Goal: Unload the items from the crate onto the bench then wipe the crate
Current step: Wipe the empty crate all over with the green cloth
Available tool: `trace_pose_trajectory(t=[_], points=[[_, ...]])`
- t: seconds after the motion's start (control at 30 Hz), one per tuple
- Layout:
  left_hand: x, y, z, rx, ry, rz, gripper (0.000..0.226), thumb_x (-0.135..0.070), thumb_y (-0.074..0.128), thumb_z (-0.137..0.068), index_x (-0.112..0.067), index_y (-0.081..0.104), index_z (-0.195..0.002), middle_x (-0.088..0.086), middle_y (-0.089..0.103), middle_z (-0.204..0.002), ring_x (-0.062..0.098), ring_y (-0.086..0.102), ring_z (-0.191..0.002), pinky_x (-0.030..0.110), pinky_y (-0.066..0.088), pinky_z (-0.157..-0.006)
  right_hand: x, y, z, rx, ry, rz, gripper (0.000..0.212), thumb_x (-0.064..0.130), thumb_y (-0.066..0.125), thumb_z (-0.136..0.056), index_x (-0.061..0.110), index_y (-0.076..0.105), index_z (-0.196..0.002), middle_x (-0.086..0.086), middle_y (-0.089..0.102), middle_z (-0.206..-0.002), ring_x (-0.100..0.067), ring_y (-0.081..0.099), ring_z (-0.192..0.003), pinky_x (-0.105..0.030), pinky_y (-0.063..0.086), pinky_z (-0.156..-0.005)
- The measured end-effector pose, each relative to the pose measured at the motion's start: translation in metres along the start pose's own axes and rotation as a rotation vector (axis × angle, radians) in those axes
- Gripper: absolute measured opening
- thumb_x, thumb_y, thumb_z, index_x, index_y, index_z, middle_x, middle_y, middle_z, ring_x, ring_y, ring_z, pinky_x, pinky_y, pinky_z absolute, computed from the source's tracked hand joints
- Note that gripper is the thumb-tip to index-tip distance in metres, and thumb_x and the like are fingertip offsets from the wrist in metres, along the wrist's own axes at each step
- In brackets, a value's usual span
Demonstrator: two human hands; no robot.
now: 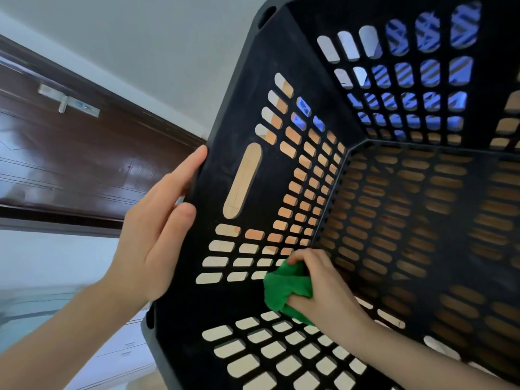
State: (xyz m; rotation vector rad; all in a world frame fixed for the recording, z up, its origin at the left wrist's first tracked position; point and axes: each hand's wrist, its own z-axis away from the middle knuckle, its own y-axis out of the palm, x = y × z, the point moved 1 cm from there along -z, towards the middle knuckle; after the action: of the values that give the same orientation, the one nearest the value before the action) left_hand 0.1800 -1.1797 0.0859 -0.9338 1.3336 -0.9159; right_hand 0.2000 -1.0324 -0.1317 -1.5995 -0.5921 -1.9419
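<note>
A large black slotted plastic crate (230,102) fills most of the view, tilted so its open side faces me, with nothing inside it. My left hand (157,232) lies flat against the outside of its left rim, fingers straight. Inside the crate, my right hand (320,285) grips a bunched green cloth (284,288) and holds it against the left wall near the lower inside corner. A long handle slot (242,181) is cut into that wall above the cloth.
A dark brown wooden door (84,164) with a metal fitting (67,101) stands to the left behind a grey-white wall. Light wood shows through the crate's slots, and something blue shows through the slots at the upper right.
</note>
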Motion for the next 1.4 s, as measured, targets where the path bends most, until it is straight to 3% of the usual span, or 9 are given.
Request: trace_pose_trajectory(t=[0.1, 0.2, 0.4, 0.53, 0.77, 0.87, 1.03, 1.23, 1.4], points=[[0.0, 0.0, 0.0, -0.005, 0.002, 0.005, 0.053, -0.03, 0.031, -0.098, -0.029, 0.034, -0.152, -0.01, 0.057, -0.138, 0.021, 0.054, -0.127, 0.036, 0.043, -0.103, 0.002, -0.001, -0.002, -0.003, 0.101, -0.035, 0.061, 0.03, 0.079, -0.073, 0.042, 0.033, -0.111, 0.024, 0.047, -0.104, 0.002, 0.052, -0.093, -0.014, 0.044, -0.074], [0.001, 0.0, 0.0, 0.003, 0.01, 0.02, 0.053, -0.03, 0.031, -0.099, -0.027, 0.034, -0.152, -0.008, 0.055, -0.141, 0.021, 0.051, -0.131, 0.038, 0.042, -0.105, 0.022, -0.002, 0.001, 0.004, 0.12, 0.02, 0.033, 0.023, 0.075, -0.076, 0.03, 0.05, -0.097, 0.02, 0.053, -0.096, 0.003, 0.051, -0.088, -0.017, 0.046, -0.073], [0.002, 0.001, -0.001, 0.005, 0.036, 0.043, 0.052, -0.029, 0.032, -0.1, -0.023, 0.034, -0.152, -0.004, 0.054, -0.143, 0.023, 0.049, -0.133, 0.044, 0.039, -0.107, 0.116, -0.002, 0.032, 0.137, -0.359, -0.284, 0.058, 0.016, 0.068, -0.067, 0.039, 0.046, -0.115, 0.021, 0.05, -0.109, 0.002, 0.049, -0.099, -0.015, 0.039, -0.08], [0.002, 0.0, -0.001, -0.003, 0.038, 0.021, 0.053, -0.032, 0.032, -0.101, -0.02, 0.035, -0.152, -0.004, 0.053, -0.144, 0.021, 0.049, -0.134, 0.041, 0.039, -0.108, 0.113, -0.006, 0.037, 0.1, -0.686, -0.16, 0.041, 0.015, 0.059, -0.074, 0.024, 0.064, -0.113, 0.005, 0.051, -0.125, -0.013, 0.051, -0.113, -0.027, 0.041, -0.099], [0.0, 0.0, -0.001, 0.016, 0.016, 0.029, 0.054, -0.028, 0.032, -0.098, -0.025, 0.034, -0.152, -0.008, 0.053, -0.143, 0.017, 0.051, -0.13, 0.044, 0.042, -0.107, -0.006, -0.019, 0.003, 0.227, -0.143, 0.265, 0.039, 0.009, 0.062, -0.087, 0.032, 0.059, -0.117, 0.022, 0.043, -0.118, 0.002, 0.043, -0.113, -0.021, 0.039, -0.103], [0.002, -0.002, -0.002, 0.0, 0.019, 0.014, 0.054, -0.031, 0.034, -0.097, -0.033, 0.034, -0.151, -0.014, 0.056, -0.136, 0.015, 0.055, -0.122, 0.036, 0.044, -0.103, -0.01, -0.018, -0.005, 0.251, -0.176, 0.358, 0.039, 0.011, 0.063, -0.086, 0.034, 0.058, -0.117, 0.019, 0.043, -0.114, -0.002, 0.046, -0.108, -0.016, 0.038, -0.098], [0.003, -0.003, -0.001, 0.003, 0.052, -0.029, 0.053, -0.054, 0.03, -0.1, -0.039, 0.03, -0.151, -0.025, 0.048, -0.141, 0.004, 0.045, -0.134, 0.025, 0.04, -0.105, 0.023, -0.036, -0.018, 0.348, -0.17, 0.434, 0.036, 0.007, 0.062, -0.081, 0.029, 0.063, -0.109, 0.012, 0.049, -0.105, -0.009, 0.049, -0.101, -0.023, 0.043, -0.09], [0.002, -0.007, -0.003, 0.03, 0.071, -0.105, 0.057, -0.06, 0.035, -0.094, -0.047, 0.027, -0.149, -0.027, 0.035, -0.15, -0.009, 0.032, -0.137, 0.021, 0.03, -0.107, 0.078, -0.105, -0.021, 0.025, -0.267, 0.694, 0.038, 0.017, 0.066, -0.076, 0.032, 0.063, -0.111, 0.013, 0.049, -0.112, -0.01, 0.052, -0.104, -0.027, 0.045, -0.09], [-0.021, -0.008, -0.03, -0.09, 0.067, -0.141, 0.059, -0.067, 0.028, -0.089, -0.036, 0.048, -0.135, -0.02, 0.029, -0.155, 0.002, 0.031, -0.138, 0.027, 0.031, -0.108, 0.133, -0.154, -0.011, -0.305, -0.493, 0.947, 0.043, 0.009, 0.083, -0.058, 0.018, 0.073, -0.099, 0.002, 0.062, -0.102, -0.018, 0.063, -0.092, -0.028, 0.056, -0.073]])
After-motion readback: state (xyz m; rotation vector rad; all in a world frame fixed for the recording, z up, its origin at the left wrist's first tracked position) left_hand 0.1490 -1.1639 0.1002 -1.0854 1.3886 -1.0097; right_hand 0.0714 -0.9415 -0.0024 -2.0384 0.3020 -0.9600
